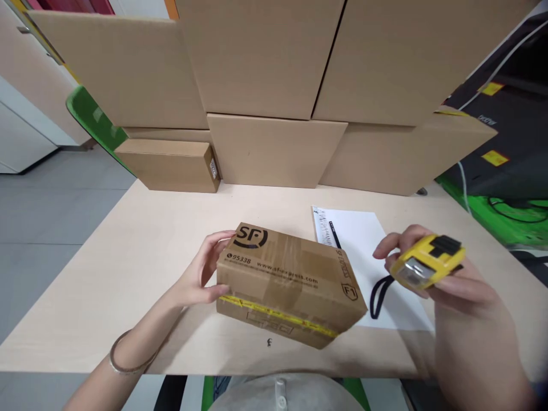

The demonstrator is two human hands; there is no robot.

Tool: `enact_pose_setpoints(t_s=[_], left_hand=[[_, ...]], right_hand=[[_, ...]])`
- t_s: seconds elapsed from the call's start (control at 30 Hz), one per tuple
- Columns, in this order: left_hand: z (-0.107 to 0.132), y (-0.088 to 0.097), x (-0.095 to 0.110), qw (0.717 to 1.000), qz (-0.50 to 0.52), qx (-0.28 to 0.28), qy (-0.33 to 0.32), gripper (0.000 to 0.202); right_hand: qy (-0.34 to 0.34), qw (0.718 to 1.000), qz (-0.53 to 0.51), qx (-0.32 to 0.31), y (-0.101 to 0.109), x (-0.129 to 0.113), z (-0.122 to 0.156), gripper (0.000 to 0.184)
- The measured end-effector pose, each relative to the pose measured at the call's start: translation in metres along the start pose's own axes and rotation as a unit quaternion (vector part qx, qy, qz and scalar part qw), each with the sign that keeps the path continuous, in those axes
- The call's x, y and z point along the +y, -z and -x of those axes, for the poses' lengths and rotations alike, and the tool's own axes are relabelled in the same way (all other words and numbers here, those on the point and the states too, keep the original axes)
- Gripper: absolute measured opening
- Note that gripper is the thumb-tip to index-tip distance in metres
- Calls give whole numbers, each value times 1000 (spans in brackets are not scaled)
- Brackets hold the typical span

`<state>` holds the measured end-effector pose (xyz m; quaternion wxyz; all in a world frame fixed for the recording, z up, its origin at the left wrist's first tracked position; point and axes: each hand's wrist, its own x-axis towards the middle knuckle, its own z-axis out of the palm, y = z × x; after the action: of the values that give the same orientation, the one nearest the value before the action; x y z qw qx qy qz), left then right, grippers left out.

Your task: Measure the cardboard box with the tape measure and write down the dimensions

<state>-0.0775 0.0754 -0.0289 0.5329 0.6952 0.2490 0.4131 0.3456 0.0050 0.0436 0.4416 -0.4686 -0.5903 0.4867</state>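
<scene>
A small brown shipping box (287, 281) printed with a courier logo lies on the pale wooden table (141, 245). My left hand (204, 268) rests against the box's left end, fingers curled around its corner, pinning the end of a yellow tape (278, 314). The tape stretches along the box's near side. My right hand (436, 274) is closed on a yellow tape measure case (428, 261) to the right of the box, held above the table. A black wrist strap (377, 297) dangles from the case.
A white paper sheet (363, 251) with a pen on it lies right of the box. Large cardboard cartons (265, 74) are stacked along the table's far edge, with a smaller carton (169, 164) at their left. A green chair (92, 117) stands beyond.
</scene>
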Motion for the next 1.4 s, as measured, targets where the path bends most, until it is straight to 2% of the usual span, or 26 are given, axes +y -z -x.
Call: enact_pose_setpoints(t_s=[0.07, 0.13, 0.2, 0.3, 0.37, 0.43, 0.53, 0.63, 0.7, 0.77, 0.87, 1.1, 1.17, 1.27, 1.4], left_hand=[[7, -4, -2, 999, -26, -7, -36, 81], [15, -5, -5, 997, -59, -18, -55, 92], [23, -4, -9, 994, -90, -32, -62, 108], [33, -2, -18, 989, -130, -30, -61, 121], [36, -1, -23, 987, -149, -17, -63, 124], [37, 0, -28, 986, -155, -5, -67, 126], [38, 0, -34, 985, -157, 4, -69, 127], [38, 0, -36, 982, -168, 2, -80, 126], [36, 0, -33, 980, -176, -4, -95, 125], [32, 0, -28, 975, -188, -21, -116, 120], [25, 1, -20, 966, -208, -44, -145, 107], [21, 2, -17, 971, -194, -46, -129, 92], [21, 2, -18, 970, -196, -43, -134, 92], [20, 2, -20, 967, -204, -41, -145, 94], [20, 3, -21, 967, -205, -41, -143, 94]], right_hand=[[8, 997, -69, -22, -9, -5, -11, 43], [-3, 997, -66, -49, -23, -10, -24, 38], [-3, 998, -5, -60, -40, -19, -37, 34], [36, 990, 116, -69, -68, -40, -52, 32], [45, 975, 189, -107, -89, -56, -62, 36], [39, 953, 245, -173, -111, -71, -73, 37], [62, 921, 293, -250, -141, -82, -87, 34], [82, 905, 321, -268, -159, -84, -96, 32], [68, 898, 335, -277, -161, -84, -96, 33], [45, 895, 344, -279, -155, -83, -92, 34], [13, 903, 351, -247, -130, -75, -79, 34], [-6, 927, 359, -107, -24, -41, -27, 30], [-22, 933, 351, -71, -4, -35, -15, 30], [-43, 939, 339, -48, 7, -28, -6, 30], [-50, 942, 328, -49, 5, -29, -5, 31]])
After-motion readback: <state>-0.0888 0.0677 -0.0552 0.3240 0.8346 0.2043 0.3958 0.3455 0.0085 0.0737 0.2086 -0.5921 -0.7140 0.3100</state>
